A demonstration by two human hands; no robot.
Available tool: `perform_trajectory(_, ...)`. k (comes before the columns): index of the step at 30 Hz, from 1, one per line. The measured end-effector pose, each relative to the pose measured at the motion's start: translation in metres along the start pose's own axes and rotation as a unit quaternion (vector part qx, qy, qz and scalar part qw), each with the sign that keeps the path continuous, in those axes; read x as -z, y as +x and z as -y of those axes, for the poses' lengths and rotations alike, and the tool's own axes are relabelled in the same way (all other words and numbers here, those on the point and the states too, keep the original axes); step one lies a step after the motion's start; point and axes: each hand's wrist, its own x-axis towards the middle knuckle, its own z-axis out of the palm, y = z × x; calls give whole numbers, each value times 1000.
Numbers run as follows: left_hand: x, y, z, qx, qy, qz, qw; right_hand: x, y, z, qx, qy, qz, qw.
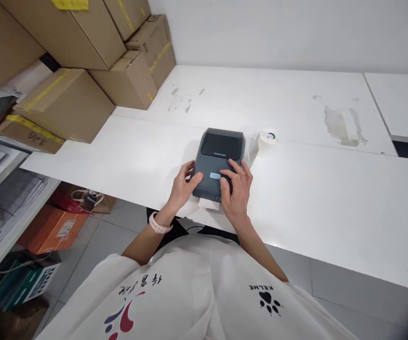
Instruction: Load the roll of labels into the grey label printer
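The printer (207,165) sits flat on the desk (317,208), right in front of the person. Their left hand (183,185) grips its left edge, thumb on top; the right hand (237,191) lies half-curled over its right side, fingertips beside the pale button (215,175) — pressing or not, I can't tell. Its lid (221,143) looks shut and paper (209,204) pokes from its near edge, so that much seems done. Beyond its right side stands a roll (266,138) — whether its tail feeds in is hidden, so what's left stays unclear.
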Motion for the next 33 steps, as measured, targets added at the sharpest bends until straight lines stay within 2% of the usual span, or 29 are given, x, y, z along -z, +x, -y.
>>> perform_trajectory(2, -4, -25, 10, -13, 67, -175, 982, 0, -2, -7, 13, 3, 5, 1000)
perform_trajectory(3, -7, -37, 16, -14, 75, -211, 974, 1, -2, -9, 15, 5, 10, 1000)
perform_trajectory(4, -10, -49, 20, 4, 66, -196, 978, 1, -3, -11, 14, 7, 15, 1000)
perform_trajectory(5, -14, -58, 23, 37, 46, -152, 987, 1, -3, -12, 13, 10, 18, 1000)
perform_trajectory(7, -20, -70, 25, 122, -31, -30, 992, 2, -4, -13, 11, 20, 16, 1000)
perform_trajectory(9, -23, -71, 22, 192, -122, 65, 972, 1, -4, -11, 12, 34, 4, 999)
perform_trajectory(10, -24, -70, 19, 212, -156, 89, 961, 0, -5, -10, 10, 40, -1, 999)
perform_trajectory(13, -22, -64, 10, 224, -181, 102, 952, -1, -6, -7, 2, 42, -7, 999)
perform_trajectory(19, -11, -56, 4, 199, -114, 132, 964, -1, -6, -8, 32, -17, 9, 999)
perform_trajectory(25, 0, -45, 7, 218, -144, 214, 941, 3, -11, -3, 34, -108, 35, 993)
perform_trajectory(29, 1, -40, 13, 209, -162, 237, 935, 6, -14, 5, 32, -200, 60, 977)
perform_trajectory(33, 0, -38, 23, 181, -153, 255, 937, 5, -14, 8, 15, -226, 67, 972)
